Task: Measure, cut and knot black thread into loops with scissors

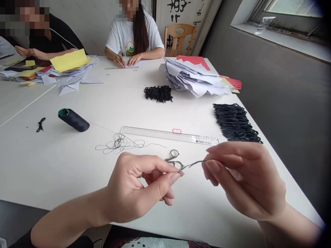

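Note:
Between my two hands runs a short dark thread [193,163], raised above the near part of the table. My left hand [144,187] pinches one end between thumb and forefinger. The other end is pinched in my right hand [243,179]. Just behind my left fingertips lie small metal scissors [174,159], partly hidden by that hand. Beyond them are a clear ruler [160,134] and a loose tangle of thread [119,143]. A strand leads from the tangle to a dark thread spool [74,120] lying on its side.
Bundled black cords [236,122] lie at the right edge, and a smaller black bundle [158,93] farther back. A knotted cord piece [40,124] is at left. Paper stacks [193,75] stand behind. Two people sit across the white table [77,168], one with a hand [134,59] on a ruler.

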{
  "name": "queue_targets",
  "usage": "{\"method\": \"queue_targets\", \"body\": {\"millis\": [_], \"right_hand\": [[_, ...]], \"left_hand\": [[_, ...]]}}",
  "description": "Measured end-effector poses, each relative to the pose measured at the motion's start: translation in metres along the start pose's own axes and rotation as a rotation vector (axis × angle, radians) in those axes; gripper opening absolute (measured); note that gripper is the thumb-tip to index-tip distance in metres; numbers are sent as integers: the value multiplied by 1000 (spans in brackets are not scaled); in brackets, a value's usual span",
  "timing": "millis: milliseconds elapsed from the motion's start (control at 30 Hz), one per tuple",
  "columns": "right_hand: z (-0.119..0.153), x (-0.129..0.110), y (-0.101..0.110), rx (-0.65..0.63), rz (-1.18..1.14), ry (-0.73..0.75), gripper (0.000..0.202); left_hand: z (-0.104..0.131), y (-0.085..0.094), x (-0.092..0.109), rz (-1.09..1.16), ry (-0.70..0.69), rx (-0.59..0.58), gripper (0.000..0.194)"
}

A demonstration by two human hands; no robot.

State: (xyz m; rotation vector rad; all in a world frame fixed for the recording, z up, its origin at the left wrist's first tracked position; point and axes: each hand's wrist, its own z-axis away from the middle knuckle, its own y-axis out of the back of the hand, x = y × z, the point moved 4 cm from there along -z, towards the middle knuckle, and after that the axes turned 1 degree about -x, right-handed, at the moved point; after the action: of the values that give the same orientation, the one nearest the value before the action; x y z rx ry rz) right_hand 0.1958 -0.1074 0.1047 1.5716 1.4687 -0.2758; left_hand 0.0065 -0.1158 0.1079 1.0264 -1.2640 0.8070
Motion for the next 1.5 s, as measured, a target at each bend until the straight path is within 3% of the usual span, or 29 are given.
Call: {"method": "queue_targets", "body": {"millis": [100,233,300,367,500,567,700,867,1067,1133,1200,1267,1333,1433,1500], "right_hand": [[-6,6,9,73,-64,-48,34],[-33,16,16,35,-21,-141,25],[-50,26,15,-19,19,-212,23],[-64,37,11,-77,15,-259,23],[-76,57,-4,-176,-51,-326,20],[-76,63,-8,-193,-36,-361,19],[-73,70,-8,-240,80,-438,21],[-70,71,0,-299,124,-407,21],[-70,74,8,-107,56,-360,13],[-70,78,7,-37,42,-345,13],[-69,85,1,-30,92,-347,12],[-66,94,-11,-145,186,-376,8],[-59,104,-30,-354,282,-430,8],[-44,117,-58,-624,424,-517,7],[-38,120,-69,-678,499,-528,9]], "left_hand": [[-20,18,-3,-161,-76,65,20],[-75,65,-9,-515,-127,394,23],[-99,77,-9,-509,-189,524,44],[-115,71,-12,-360,-183,458,50],[-125,22,-24,40,44,-125,33],[-123,9,-28,120,82,-256,28],[-124,15,-34,18,36,-208,25],[-124,28,-32,-217,-19,-107,20],[-123,32,-37,-308,37,-65,25],[-126,41,-36,-247,18,40,26],[-130,65,-29,-139,-99,304,23],[-128,97,-21,3,-253,648,18],[-125,125,-17,108,-356,881,12],[-124,148,-15,106,-499,1018,6],[-125,150,-18,6,-545,1044,5]]}}
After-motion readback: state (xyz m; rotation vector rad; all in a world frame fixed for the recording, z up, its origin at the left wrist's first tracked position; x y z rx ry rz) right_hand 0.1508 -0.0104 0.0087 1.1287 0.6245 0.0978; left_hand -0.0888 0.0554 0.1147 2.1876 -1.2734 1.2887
